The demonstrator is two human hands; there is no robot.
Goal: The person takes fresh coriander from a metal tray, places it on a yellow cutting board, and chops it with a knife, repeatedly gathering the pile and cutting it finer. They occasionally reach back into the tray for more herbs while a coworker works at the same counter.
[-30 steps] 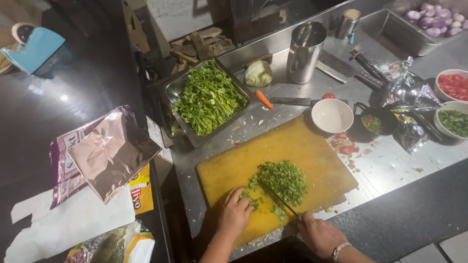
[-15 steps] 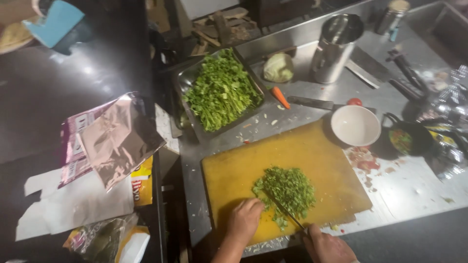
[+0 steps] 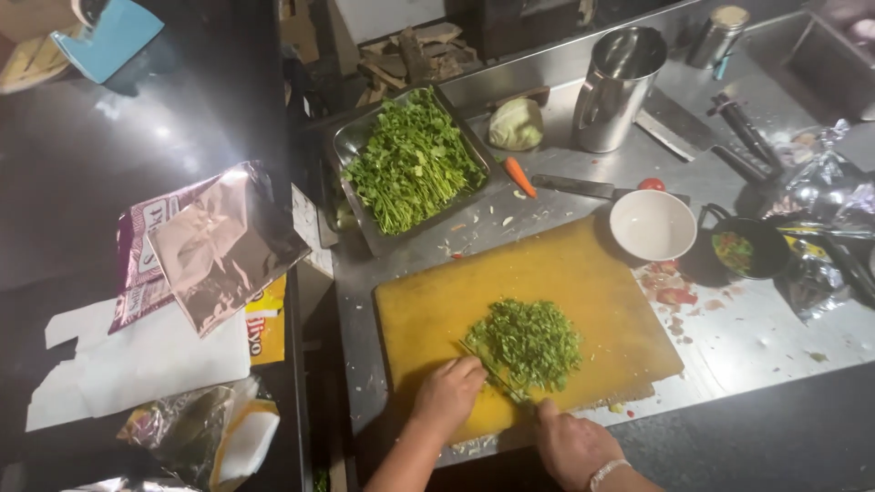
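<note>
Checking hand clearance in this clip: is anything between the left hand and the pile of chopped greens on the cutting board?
Only the knife blade. The left hand rests on the yellow cutting board beside the chopped greens, and the blade held by the right hand runs between them at the pile's edge.

Bright green chopped herbs beside the fingers, on a mustard-yellow cutting board; beyond, a white bowl, seemingly plain.

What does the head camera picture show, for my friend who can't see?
Two hands chop a pile of green herbs on a yellow cutting board; the right hand holds the knife, the left hand rests beside it.
</note>
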